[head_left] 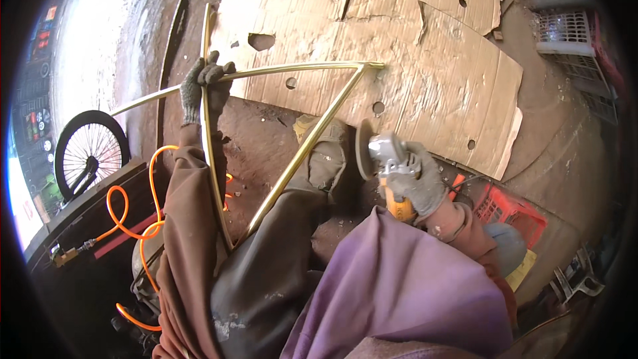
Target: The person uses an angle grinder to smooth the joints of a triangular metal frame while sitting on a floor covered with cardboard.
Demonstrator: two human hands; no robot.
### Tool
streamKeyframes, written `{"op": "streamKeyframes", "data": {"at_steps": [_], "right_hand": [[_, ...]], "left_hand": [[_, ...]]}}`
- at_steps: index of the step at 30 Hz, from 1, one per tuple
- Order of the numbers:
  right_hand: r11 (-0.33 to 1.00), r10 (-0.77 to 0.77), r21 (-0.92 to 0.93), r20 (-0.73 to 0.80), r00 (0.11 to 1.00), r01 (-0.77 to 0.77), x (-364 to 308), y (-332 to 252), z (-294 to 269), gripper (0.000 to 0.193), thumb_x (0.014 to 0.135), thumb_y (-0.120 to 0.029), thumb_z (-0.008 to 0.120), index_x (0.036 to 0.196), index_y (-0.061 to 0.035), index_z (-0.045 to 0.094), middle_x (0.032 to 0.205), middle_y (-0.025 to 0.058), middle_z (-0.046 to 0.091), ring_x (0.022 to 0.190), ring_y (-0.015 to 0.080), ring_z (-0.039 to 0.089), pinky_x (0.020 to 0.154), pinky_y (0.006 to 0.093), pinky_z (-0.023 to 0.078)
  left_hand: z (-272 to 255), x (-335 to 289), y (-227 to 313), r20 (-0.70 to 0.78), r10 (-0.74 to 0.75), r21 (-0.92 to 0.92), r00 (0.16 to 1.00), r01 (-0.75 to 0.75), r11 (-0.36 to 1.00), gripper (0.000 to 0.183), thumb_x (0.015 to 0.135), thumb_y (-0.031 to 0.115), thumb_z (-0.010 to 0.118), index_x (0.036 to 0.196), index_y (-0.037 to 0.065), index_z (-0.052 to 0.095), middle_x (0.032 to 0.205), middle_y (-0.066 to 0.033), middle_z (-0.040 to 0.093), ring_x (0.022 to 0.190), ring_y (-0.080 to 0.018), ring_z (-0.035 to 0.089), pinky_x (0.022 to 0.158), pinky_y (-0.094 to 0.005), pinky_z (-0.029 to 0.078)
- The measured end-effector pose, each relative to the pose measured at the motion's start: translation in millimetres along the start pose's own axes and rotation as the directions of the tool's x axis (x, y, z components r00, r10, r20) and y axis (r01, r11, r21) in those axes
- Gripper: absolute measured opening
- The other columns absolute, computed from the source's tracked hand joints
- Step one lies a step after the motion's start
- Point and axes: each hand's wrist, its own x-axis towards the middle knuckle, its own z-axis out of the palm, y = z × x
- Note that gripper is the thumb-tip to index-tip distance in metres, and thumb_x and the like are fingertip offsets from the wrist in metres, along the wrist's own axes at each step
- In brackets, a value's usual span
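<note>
A gold-coloured tubular metal frame (297,161) leans across my legs, its bars meeting in a long triangle. My gloved left hand (191,95) is closed around it where two bars cross on the left. On the right, my gloved right hand (424,183) grips an angle grinder (387,149) with a yellow-orange body and a silver head. The grinder's round disc (364,149) stands on edge, apart from the bars. I cannot tell whether it is spinning. My sleeve and trousers partly cover the lower left of the frame.
Flattened cardboard (425,86) covers the floor ahead. An orange coiled hose (118,209) and a spoked wheel (91,153) are at left. A red plastic crate (515,216) stands right, with pale crates (565,33) farther back. Purple cloth (399,286) drapes my lap.
</note>
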Motion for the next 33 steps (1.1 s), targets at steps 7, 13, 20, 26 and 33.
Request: {"op": "streamKeyframes", "data": {"at_steps": [7,13,20,26,33], "right_hand": [[0.941,-0.194,-0.254,0.131,0.972,0.222,16,16,37,0.06,0.071,-0.011,0.089,0.119,-0.002,0.054,0.108,0.0103,0.067,0.096,0.0141,0.065,0.083,0.0312,0.056],[0.968,0.049,0.244,0.017,0.999,-0.052,58,0,32,0.048,0.079,-0.002,0.083,0.118,-0.0061,0.055,0.091,0.0099,0.069,0.067,0.0172,0.067,0.054,0.0314,0.054],[0.99,-0.09,0.122,0.183,0.979,0.068,25,27,48,0.056,0.076,-0.011,0.087,0.12,-0.0083,0.051,0.103,0.0074,0.069,0.08,0.014,0.067,0.069,0.0293,0.056],[0.901,0.076,0.424,0.063,0.995,-0.095,75,6,24,0.047,0.079,-0.01,0.085,0.116,-0.0057,0.056,0.086,0.0108,0.07,0.068,0.0198,0.069,0.055,0.0331,0.057],[0.996,-0.035,0.084,0.136,0.99,0.024,29,8,44,0.061,0.073,-0.013,0.09,0.121,-0.0026,0.054,0.094,0.0109,0.07,0.077,0.0131,0.067,0.063,0.0318,0.056]], "left_hand": [[6,10,-10,0.028,-0.045,-0.002,0.999,0.045,0.999,0.03,0.106,0.013,0.042,0.125,-0.011,0.043,0.059,0.004,0.038,0.057,-0.0127,0.046,0.101,-0.0465,0.046],[1,4,-5,0.028,-0.063,-0.04,0.998,0.065,0.997,0.028,0.104,0.012,0.046,0.12,-0.012,0.047,0.059,0.0043,0.037,0.057,-0.0121,0.044,0.101,-0.0415,0.043],[3,0,1,-0.04,-0.035,-0.013,0.999,0.035,0.999,0.033,0.104,0.014,0.046,0.122,-0.014,0.046,0.058,0.0047,0.037,0.056,-0.0118,0.043,0.1,-0.0416,0.044],[5,-3,0,0.014,-0.053,-0.002,0.998,0.053,0.999,0.033,0.104,0.014,0.046,0.122,-0.014,0.047,0.058,0.0046,0.036,0.056,-0.0118,0.044,0.104,-0.0424,0.044],[8,-2,3,0.013,-0.069,-0.013,0.998,0.069,0.998,0.032,0.104,0.013,0.046,0.123,-0.013,0.047,0.06,0.0054,0.035,0.057,-0.0108,0.043,0.105,-0.0441,0.043]]}}
